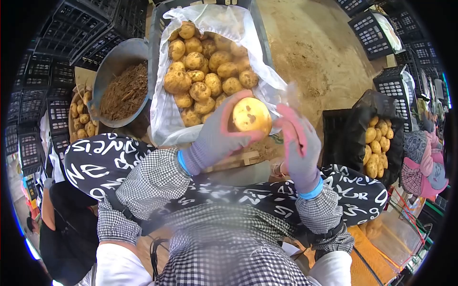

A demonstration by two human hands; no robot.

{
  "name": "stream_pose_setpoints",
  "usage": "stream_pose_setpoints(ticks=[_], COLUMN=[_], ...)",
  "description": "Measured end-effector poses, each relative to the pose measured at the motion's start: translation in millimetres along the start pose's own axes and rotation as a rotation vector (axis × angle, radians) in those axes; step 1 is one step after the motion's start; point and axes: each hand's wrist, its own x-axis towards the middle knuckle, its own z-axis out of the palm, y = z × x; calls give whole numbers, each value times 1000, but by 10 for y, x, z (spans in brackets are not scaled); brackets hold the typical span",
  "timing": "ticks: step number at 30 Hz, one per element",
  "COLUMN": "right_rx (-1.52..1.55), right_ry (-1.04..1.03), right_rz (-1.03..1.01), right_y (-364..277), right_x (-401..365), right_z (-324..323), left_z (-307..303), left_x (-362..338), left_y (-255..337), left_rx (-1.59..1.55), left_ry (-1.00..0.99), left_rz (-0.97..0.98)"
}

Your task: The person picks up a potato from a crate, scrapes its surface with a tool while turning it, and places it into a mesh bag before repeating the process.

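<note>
Left hand (215, 129) holds potato (251, 115) — round face up, long axis unclear.

Scrawled white capitals (357, 195), N and S among them, words unclear, on black legwear (98, 155).

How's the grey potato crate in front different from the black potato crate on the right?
The grey plastic crate has a white lining; the black plastic crate has a black lining. The grey crate looks bigger than the black crate here. More yellowish potatoes show in the grey crate than in the black crate. Both hold potatoes.
</note>
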Motion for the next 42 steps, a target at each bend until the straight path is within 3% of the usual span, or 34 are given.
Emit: stream_pose_setpoints(ticks=[2,5,9,17,20,22,28,34,38,42], right_rx=[310,638,381,546,745,700,659,721,681,543], right_ry=[-9,40,-103,-183,-207,-249,-99,-194,-68,90], right_rz=[175,404,218,371,525,465,456,487,434,318], right_y=[-44,-331,-142,-192,-221,-197,-185,-156,-111,-18], right_x=[-37,-12,-58,-88,-77,-130,-42,-108,-93,-48], right_z=[18,114,109,127,104,157,100,91,106,127], left_z=[-38,-78,-71,-60,-82,-120,-64,-77,-85,-76], left_x=[12,4,0,-33,-41,-41,-69,-89,-78,-54], left_y=[-44,-89,-77,-33,-72,-96,66,108,66,9], left_rx=[248,347,435,501,489,485,630,690,757,328], left_ry=[13,1,21,23,4,-19,-15,-20,-23,-24], left_rz=[67,146,178,146,64,120,157,166,212,94])
